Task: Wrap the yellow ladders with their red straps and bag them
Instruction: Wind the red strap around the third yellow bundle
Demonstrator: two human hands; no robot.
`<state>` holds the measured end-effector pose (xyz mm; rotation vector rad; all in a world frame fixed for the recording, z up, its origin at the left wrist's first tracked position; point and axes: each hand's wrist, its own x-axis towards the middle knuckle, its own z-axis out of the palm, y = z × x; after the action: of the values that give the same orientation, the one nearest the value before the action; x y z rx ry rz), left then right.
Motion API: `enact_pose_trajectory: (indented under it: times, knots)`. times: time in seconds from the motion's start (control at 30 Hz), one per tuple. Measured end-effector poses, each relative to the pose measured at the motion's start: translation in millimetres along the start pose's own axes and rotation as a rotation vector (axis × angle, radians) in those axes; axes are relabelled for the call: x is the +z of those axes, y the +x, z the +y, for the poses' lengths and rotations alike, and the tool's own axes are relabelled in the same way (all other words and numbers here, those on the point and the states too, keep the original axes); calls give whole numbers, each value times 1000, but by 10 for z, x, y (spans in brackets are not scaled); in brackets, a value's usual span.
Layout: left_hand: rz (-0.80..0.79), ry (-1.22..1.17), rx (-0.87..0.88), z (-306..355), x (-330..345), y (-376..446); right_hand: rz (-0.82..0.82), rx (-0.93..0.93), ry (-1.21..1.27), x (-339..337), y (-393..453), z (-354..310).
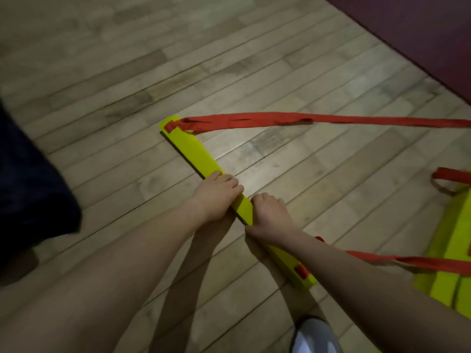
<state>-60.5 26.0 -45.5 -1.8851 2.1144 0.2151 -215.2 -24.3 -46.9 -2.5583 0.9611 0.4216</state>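
Note:
A stack of flat yellow ladder rungs lies diagonally on the wooden floor. My left hand grips it near the middle, fingers curled over the top. My right hand grips the same stack just below, fingers curled round its edge. A red strap runs from the far end of the stack out to the right edge. A second red strap leaves the near end, partly hidden by my right forearm, and leads right.
More yellow rungs with a red strap loop lie at the right edge. A dark maroon surface fills the top right corner. A dark cloth shape sits at the left. A grey shoe tip shows at the bottom.

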Motion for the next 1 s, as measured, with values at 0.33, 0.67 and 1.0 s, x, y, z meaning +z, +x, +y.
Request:
enact_pose_trajectory:
  times: [0.33,0.67,1.0]
  knots:
    - [75,-121,-161,-300,403,-1020,-40,-69,-156,171,54,-771]
    - [2,-81,-208,-478,129,-1358,129,-285,-5,-103,1,-938]
    - [-19,-159,-459,-674,-268,-1968,347,-393,139,-326,62,-1429]
